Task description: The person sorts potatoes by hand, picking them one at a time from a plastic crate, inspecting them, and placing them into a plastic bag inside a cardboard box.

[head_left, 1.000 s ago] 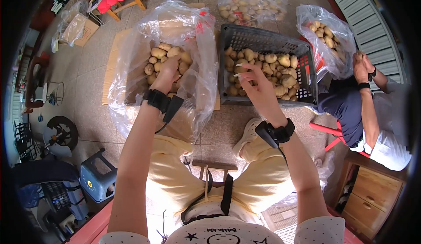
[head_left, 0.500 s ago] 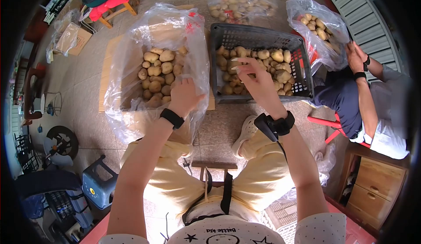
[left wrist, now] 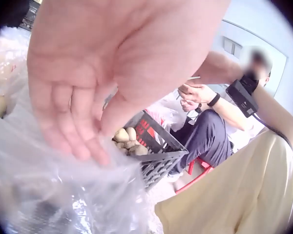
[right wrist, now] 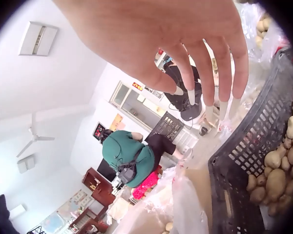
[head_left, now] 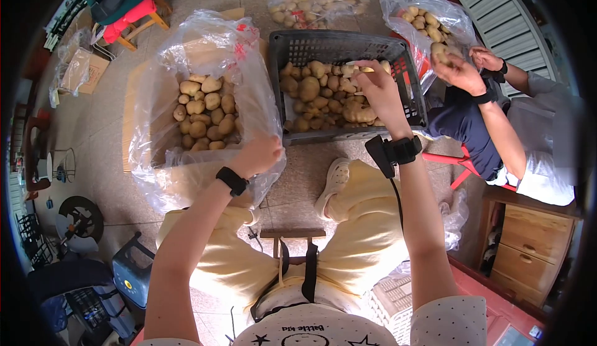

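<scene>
My left hand [head_left: 264, 152] hovers over the near right edge of a clear plastic bag [head_left: 261, 106], which lines a cardboard box [head_left: 165, 119]. In the left wrist view its fingers [left wrist: 80, 122] hang loosely bent, their tips against the plastic. Many potatoes [head_left: 202, 113] lie inside the lined box. My right hand [head_left: 382, 97] is over the right part of a black crate [head_left: 280, 138] of potatoes [head_left: 311, 91]. In the right wrist view its fingers [right wrist: 205, 73] are spread apart, with nothing between them.
Another person [head_left: 482, 106] sits at the right, one hand holding a potato [head_left: 443, 52]. Two more plastic bags of potatoes, one bag [head_left: 429, 16] beside that person and one bag [head_left: 317, 1] behind the crate, stand farther off. A blue stool [head_left: 134, 268] is at left.
My left hand has come out from the potatoes in the lined box, back and right to the bag's edge. My right hand has shifted right over the crate. The other person's hand has risen.
</scene>
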Motion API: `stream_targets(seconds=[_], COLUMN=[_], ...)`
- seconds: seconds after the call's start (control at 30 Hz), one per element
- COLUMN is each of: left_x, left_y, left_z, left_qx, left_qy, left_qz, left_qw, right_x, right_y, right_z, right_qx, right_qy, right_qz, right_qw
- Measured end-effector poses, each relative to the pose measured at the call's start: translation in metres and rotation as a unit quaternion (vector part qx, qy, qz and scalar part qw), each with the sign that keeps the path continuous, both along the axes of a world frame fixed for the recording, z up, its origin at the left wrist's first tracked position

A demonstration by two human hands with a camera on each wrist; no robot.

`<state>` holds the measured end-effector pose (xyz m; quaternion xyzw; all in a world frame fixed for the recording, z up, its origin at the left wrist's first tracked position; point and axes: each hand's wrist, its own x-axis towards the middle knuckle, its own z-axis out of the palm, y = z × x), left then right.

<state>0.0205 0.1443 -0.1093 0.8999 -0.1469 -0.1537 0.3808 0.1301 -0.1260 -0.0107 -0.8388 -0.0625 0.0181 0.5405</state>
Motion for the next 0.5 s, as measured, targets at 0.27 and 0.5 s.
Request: stream_targets(seconds=[0.27, 0.5], left_x=[-0.029, 0.009], left_y=[-0.031, -0.004], left_z=[0.035, 0.098], left_qx=[0.290, 0.209], left_qy=[-0.128, -0.163], left_qz=[-0.132, -0.022], left_qw=[0.939, 0.964], right_x=[0.006, 0.017], right_y=[-0.012, -0.034], right_z=[-0.020, -0.037], right_qx=[-0.133, -0.108], right_qy=[0.022, 0.028], right_qz=[0.041, 0.012], right_qw=[0.990, 0.994])
